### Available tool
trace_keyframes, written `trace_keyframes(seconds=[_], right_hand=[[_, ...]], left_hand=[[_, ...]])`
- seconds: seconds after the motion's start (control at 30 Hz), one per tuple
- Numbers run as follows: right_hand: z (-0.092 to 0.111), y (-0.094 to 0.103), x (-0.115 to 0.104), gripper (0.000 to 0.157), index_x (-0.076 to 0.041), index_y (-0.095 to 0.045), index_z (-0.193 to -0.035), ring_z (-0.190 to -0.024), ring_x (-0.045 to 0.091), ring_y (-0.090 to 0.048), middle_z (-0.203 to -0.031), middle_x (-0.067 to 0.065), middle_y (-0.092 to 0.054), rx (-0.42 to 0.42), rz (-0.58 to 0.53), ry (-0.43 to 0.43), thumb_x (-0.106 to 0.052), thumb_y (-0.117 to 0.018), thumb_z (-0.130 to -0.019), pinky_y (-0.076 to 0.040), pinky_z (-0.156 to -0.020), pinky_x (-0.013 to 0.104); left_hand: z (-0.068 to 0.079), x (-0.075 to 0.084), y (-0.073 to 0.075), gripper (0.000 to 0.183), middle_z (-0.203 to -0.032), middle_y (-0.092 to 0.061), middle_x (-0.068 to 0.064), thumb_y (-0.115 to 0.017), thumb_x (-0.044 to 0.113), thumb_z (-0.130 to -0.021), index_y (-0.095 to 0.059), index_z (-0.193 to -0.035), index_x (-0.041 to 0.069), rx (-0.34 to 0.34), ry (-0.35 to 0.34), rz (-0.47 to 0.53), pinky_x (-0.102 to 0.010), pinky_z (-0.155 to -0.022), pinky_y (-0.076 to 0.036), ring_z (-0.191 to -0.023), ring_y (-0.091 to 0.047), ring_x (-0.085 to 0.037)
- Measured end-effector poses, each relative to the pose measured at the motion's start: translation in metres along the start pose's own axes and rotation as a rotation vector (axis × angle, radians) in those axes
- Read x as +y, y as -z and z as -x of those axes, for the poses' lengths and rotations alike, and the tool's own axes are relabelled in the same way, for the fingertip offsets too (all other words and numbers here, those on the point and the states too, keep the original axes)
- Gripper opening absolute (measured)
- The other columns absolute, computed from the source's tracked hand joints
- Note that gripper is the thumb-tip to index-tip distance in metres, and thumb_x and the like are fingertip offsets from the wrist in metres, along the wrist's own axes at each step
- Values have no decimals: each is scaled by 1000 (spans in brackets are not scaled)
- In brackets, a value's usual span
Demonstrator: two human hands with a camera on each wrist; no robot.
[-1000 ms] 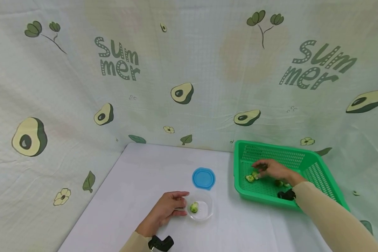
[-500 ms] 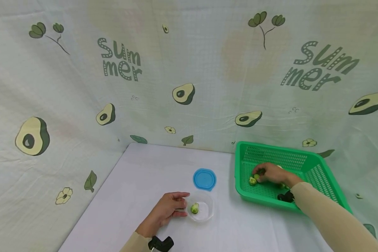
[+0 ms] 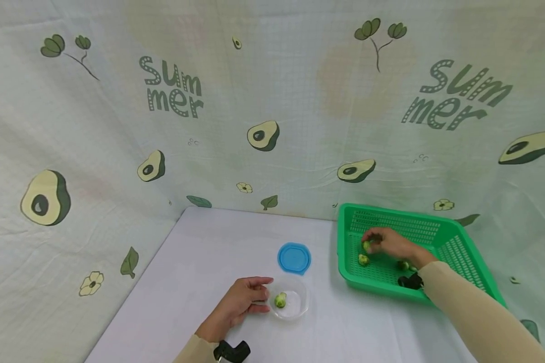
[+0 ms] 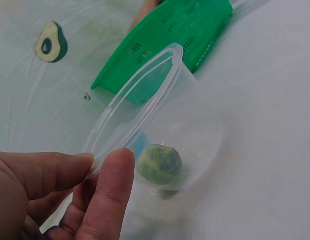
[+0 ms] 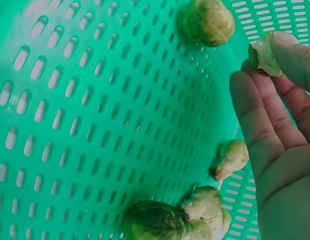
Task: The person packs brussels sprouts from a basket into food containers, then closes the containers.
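My left hand (image 3: 245,298) pinches the rim of a clear round plastic container (image 4: 200,135) between thumb and fingers. One Brussels sprout (image 4: 160,164) lies in the bottom of it. My right hand (image 3: 390,244) is inside a green basket (image 3: 377,287), its thumb and fingertips pinching another Brussels sprout (image 5: 267,56). Below the fingers in the head view, a loose Brussels sprout (image 3: 363,259) rests on the basket floor. The right wrist view also shows several more Brussels sprouts (image 5: 155,220) lying near the palm.
A blue lid (image 3: 294,258) lies flat on the white-covered table (image 3: 227,242), just behind the container. To its right stands the basket, its raised walls around the right hand. A printed cloth (image 3: 300,101) hangs behind the table and along its sides.
My right hand has taken hold of a Brussels sprout and raised it slightly, away from the one beside it. My left hand and the container have stayed in place.
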State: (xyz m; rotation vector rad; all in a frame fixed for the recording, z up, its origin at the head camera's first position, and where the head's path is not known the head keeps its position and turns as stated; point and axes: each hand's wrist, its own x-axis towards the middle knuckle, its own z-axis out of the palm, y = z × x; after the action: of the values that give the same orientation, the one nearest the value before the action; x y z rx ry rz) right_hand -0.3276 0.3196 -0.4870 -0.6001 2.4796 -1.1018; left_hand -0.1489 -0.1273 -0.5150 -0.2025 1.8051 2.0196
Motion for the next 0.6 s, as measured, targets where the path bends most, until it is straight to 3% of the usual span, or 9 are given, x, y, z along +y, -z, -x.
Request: trace_keyframes(seconds=[0.23, 0.4, 0.6], right_hand=[[3, 3, -10, 42, 7, -60, -136, -118, 33, -64, -130, 22, -66, 28, -46, 1, -8, -72, -98, -60, -89, 33], [4, 5, -17, 43, 7, -60, -139, -116, 33, -66, -133, 23, -66, 32, -43, -18, -7, -70, -100, -62, -92, 42], [8, 8, -26, 41, 7, -60, -139, -116, 34, -66, -133, 24, -65, 30, -62, 21, -5, -69, -100, -61, -94, 50]], left_hand=[[1, 1, -1, 45, -96, -58, -5, -67, -4, -98, -61, -143, -6, 6, -3, -5, -31, -72, -67, -74, -67, -14], [1, 1, -1, 45, -96, -59, -5, -67, -4, -98, -61, -143, -6, 5, -4, -5, -31, -72, -67, -75, -67, -14], [0, 1, -1, 47, -96, -58, -5, -68, -4, -97, -60, -143, -7, 8, 2, -9, -31, -72, -67, -74, -67, -15]])
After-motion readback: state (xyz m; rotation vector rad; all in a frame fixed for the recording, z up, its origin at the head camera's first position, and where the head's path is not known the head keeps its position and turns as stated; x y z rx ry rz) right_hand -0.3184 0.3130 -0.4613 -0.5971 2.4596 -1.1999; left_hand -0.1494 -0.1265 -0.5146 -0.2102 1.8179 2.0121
